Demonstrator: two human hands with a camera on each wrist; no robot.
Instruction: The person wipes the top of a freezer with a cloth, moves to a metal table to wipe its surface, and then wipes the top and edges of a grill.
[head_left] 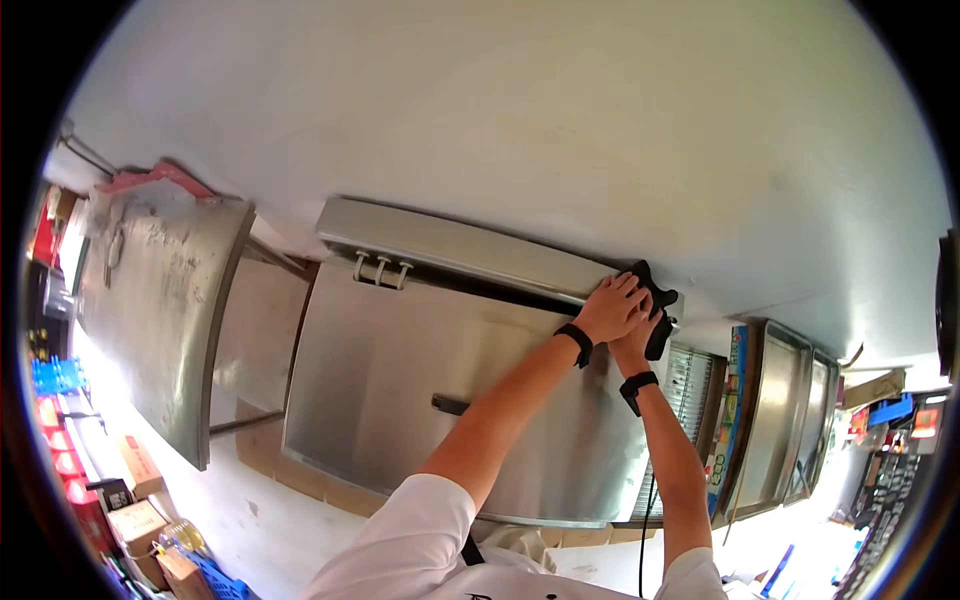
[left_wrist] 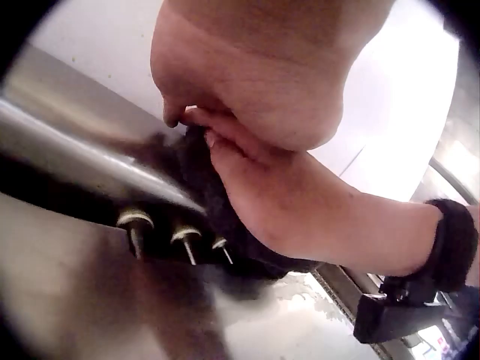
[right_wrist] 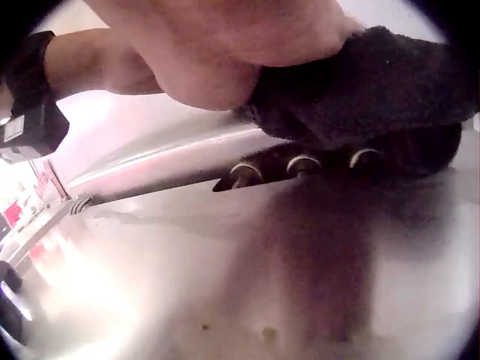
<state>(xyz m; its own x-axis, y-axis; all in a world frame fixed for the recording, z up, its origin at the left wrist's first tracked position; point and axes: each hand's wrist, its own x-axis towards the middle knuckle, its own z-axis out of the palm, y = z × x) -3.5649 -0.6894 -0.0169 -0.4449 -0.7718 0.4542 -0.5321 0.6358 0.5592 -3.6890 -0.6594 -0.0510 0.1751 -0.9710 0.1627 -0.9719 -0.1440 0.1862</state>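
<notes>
Both hands meet at the right end of a long stainless steel ledge (head_left: 450, 245). A fuzzy black cloth (right_wrist: 360, 90) lies over that end, with loose folds (head_left: 655, 295) hanging past it. My left hand (head_left: 612, 310) reaches over the cloth, fingers stretched and overlapping the right hand in the head view. My right hand (head_left: 632, 345) grips the cloth from below and to the right, and its fingers are partly hidden by the left. In the left wrist view, the right hand (left_wrist: 270, 195) lies along the cloth (left_wrist: 214, 195).
Below the ledge stands a wide steel panel (head_left: 380, 350) with a dark handle (head_left: 450, 404). Several hooked pipes (head_left: 382, 270) sit in the gap between. A second steel panel (head_left: 160, 300) leans out at left; a framed window (head_left: 775, 410) and a slatted vent (head_left: 690, 385) are at right.
</notes>
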